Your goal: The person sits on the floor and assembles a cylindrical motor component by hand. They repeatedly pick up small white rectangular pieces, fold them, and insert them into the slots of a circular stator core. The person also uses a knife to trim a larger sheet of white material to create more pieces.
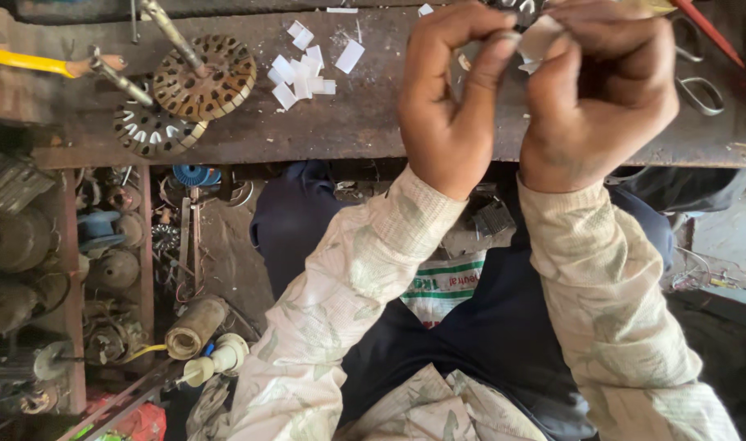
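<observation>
Head view, looking straight down. Left hand (453, 98) and right hand (598, 90) raised together over the far part of the worktop (348, 122), both curled narrow and pinching the same small white paper slip (539, 39) between thumbs and fingertips. Slip mostly covered by the fingers; only a crumpled corner showing, shape hard to make out. Something small and dark at the left thumb tip, too blurred to tell.

Left of the hands, lying loose on the worktop, a scatter of cut white paper pieces (306, 69). Farther left, a round slotted metal disc (204, 77) with a rod through its centre, overlapping a second, darker slotted ring (151, 131) with white slips in its slots. Yellow-handled tool (26, 61) cut off at the left edge. Scissors handles (700, 90) just beside the right hand, blades hidden behind it; red rod at the top right corner cut off.

Below the worktop edge, dark trousers and patterned pale sleeves. On the floor, a printed sack (442, 286) partly hidden between the arms. Shelves at left crowded with dusty motor parts, dim and hard to separate.
</observation>
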